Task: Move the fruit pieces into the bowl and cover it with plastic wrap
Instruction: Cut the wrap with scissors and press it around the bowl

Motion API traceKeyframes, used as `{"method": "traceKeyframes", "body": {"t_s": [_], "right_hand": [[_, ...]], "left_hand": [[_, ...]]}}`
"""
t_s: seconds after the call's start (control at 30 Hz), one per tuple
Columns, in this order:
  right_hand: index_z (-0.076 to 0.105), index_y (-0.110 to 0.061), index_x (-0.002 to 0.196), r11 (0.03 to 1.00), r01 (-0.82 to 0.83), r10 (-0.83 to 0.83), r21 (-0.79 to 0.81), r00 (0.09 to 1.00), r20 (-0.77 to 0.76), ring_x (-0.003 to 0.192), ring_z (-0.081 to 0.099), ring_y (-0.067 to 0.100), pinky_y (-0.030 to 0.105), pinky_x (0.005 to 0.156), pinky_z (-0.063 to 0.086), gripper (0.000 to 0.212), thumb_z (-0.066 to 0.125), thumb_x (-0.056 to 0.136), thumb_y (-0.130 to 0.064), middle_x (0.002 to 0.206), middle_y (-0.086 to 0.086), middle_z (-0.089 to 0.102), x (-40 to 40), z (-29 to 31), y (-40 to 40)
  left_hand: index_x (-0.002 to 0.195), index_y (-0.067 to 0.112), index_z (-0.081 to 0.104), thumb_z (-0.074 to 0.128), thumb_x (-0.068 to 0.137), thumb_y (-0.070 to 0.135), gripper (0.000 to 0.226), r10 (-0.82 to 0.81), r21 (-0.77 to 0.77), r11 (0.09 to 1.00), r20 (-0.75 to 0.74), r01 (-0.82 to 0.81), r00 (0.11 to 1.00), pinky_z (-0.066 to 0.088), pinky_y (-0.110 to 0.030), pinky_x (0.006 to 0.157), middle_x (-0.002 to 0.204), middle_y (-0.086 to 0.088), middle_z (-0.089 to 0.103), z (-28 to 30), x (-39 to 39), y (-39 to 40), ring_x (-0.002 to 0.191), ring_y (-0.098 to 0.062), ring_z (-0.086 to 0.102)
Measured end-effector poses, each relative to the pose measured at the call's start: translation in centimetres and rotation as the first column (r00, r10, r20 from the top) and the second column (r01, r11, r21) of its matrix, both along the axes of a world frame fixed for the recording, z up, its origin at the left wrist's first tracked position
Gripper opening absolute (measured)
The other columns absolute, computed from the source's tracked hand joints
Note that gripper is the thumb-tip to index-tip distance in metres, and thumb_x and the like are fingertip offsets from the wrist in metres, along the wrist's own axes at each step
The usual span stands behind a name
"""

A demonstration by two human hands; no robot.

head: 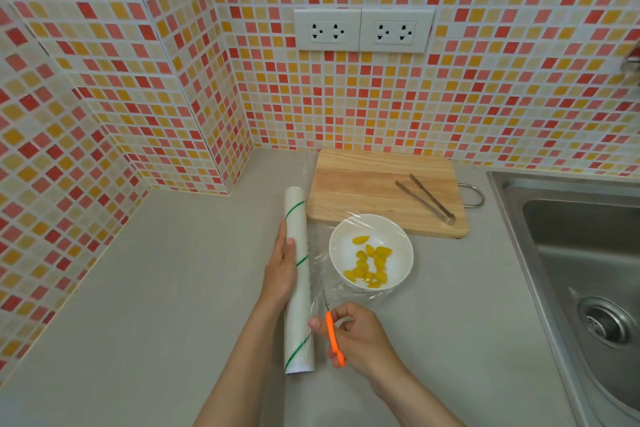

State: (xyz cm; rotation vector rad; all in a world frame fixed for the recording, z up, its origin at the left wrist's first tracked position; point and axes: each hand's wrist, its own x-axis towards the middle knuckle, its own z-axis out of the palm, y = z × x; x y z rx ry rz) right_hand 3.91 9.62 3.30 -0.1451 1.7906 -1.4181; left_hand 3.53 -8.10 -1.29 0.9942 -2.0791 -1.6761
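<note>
A white bowl (pixel 371 251) stands on the grey counter and holds several yellow fruit pieces (pixel 369 265). Clear plastic wrap (pixel 320 291) stretches over the bowl and runs left to a white roll with green stripes (pixel 298 284). My left hand (pixel 281 270) lies flat on the roll, pressing it to the counter. My right hand (pixel 349 333) grips orange-handled scissors (pixel 333 336), whose blades point up into the wrap between roll and bowl.
A wooden cutting board (pixel 381 184) lies behind the bowl with metal tongs (pixel 426 198) on its right part. A steel sink (pixel 581 253) fills the right side. Tiled walls close off the back and left, with sockets (pixel 362 29) above.
</note>
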Motion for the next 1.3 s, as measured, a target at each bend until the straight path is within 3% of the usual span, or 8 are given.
{"method": "traceKeyframes", "body": {"t_s": [0.2, 0.43, 0.67, 0.8, 1.03, 1.3], "right_hand": [[0.054, -0.015, 0.068, 0.999, 0.036, -0.035, 0.021, 0.999, -0.027, 0.035, 0.049, 0.015, 0.023, 0.041, 0.041, 0.042, 0.081, 0.060, -0.046, 0.036, -0.004, 0.052, -0.5, -0.4, -1.3], [0.053, -0.014, 0.064, 0.999, 0.040, -0.040, -0.035, 0.999, -0.010, 0.028, 0.046, 0.009, 0.010, 0.031, 0.029, 0.038, 0.076, 0.070, -0.044, 0.041, 0.001, 0.053, -0.9, 0.6, -2.6], [0.048, -0.010, 0.065, 0.994, 0.075, -0.073, -0.079, 0.997, 0.028, 0.027, 0.043, 0.008, 0.010, 0.029, 0.026, 0.040, 0.072, 0.076, -0.040, 0.044, 0.004, 0.051, -1.4, 1.4, -4.2], [0.049, -0.012, 0.062, 0.996, 0.062, -0.064, -0.058, 0.997, -0.032, 0.028, 0.046, 0.009, 0.010, 0.029, 0.027, 0.041, 0.072, 0.075, -0.044, 0.045, 0.005, 0.053, -1.8, 1.6, -5.1], [0.050, -0.011, 0.059, 0.996, 0.078, -0.080, -0.041, 0.996, -0.034, 0.033, 0.047, 0.015, 0.012, 0.030, 0.024, 0.045, 0.069, 0.075, -0.049, 0.046, 0.007, 0.053, -3.1, 1.9, -6.8], [0.047, -0.016, 0.047, 0.995, 0.097, -0.099, -0.030, 0.994, -0.052, 0.036, 0.050, 0.016, 0.013, 0.030, 0.025, 0.050, 0.069, 0.074, -0.051, 0.043, 0.005, 0.055, -5.2, 2.4, -8.7]], "left_hand": [[0.147, 0.041, 0.018, 0.028, 0.100, 0.038, 0.048, 0.009, 0.018, 1.000, -0.011, -0.009, 1.000, 0.017, -0.027, 0.116, 0.153, 0.019, 0.025, 0.1, 0.2, -0.1, 0.132, 0.002, 0.026], [0.148, 0.037, 0.020, 0.028, 0.101, 0.034, 0.048, 0.016, 0.014, 1.000, -0.019, -0.016, 1.000, 0.016, -0.025, 0.114, 0.155, 0.016, 0.024, 0.2, 0.3, -0.3, 0.129, 0.004, 0.025], [0.148, 0.036, 0.020, 0.029, 0.101, 0.035, 0.048, 0.007, 0.013, 1.000, -0.034, -0.007, 0.999, 0.016, -0.023, 0.113, 0.154, 0.018, 0.024, 0.4, 0.7, -0.6, 0.129, 0.005, 0.025], [0.147, 0.038, 0.019, 0.028, 0.101, 0.036, 0.047, 0.006, 0.013, 1.000, -0.036, -0.006, 0.999, 0.018, -0.023, 0.112, 0.152, 0.019, 0.025, 0.4, 1.0, -0.8, 0.128, 0.005, 0.026], [0.147, 0.039, 0.019, 0.027, 0.101, 0.035, 0.047, 0.015, 0.023, 1.000, -0.046, -0.014, 0.999, 0.021, -0.037, 0.119, 0.156, 0.014, 0.024, 0.6, 1.0, -0.9, 0.140, -0.006, 0.028], [0.147, 0.039, 0.018, 0.027, 0.102, 0.033, 0.047, 0.016, 0.019, 1.000, -0.040, -0.015, 0.999, 0.023, -0.036, 0.118, 0.155, 0.011, 0.027, 1.1, 1.2, -0.9, 0.139, -0.009, 0.031]]}}
